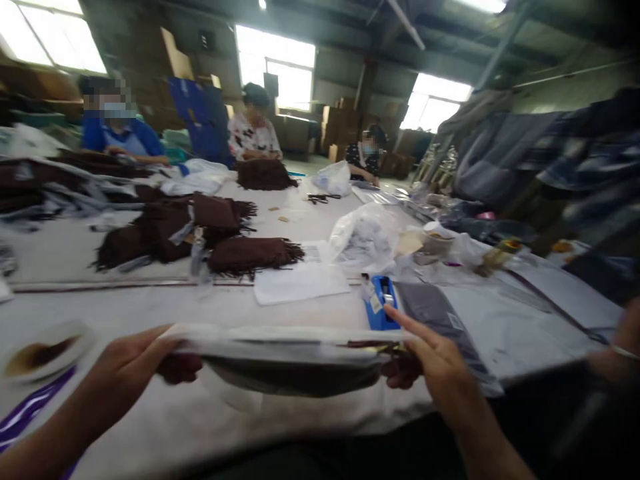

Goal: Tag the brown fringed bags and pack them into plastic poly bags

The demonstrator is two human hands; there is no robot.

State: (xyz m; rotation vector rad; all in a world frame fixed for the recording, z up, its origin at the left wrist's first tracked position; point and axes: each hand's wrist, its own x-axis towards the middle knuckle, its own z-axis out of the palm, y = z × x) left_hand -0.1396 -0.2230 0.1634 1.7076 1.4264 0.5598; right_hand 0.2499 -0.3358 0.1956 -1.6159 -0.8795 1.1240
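Observation:
Stretched between my two hands is a clear-and-white plastic bag [295, 373] with a dark folded cloth inside. It hangs just above the near part of the white table. My left hand [155, 357] is closed on the bag's left end, thumb on top. At the other end my right hand [425, 353] pinches the right corner, its index finger stretched forward. That fingertip appears by a blue tape dispenser [383, 303]; I cannot tell if they touch. Right of the dispenser lies a flat grey packed item [435, 313] with a white label.
Brown fringed scarves [255, 253] lie across the table [200, 307], beside a white sheet [300, 287] and a clear bag of white pieces [365, 237]. A stained dish [45, 350] is at left. Three people sit opposite; another person's hand [627, 333] shows at the right edge.

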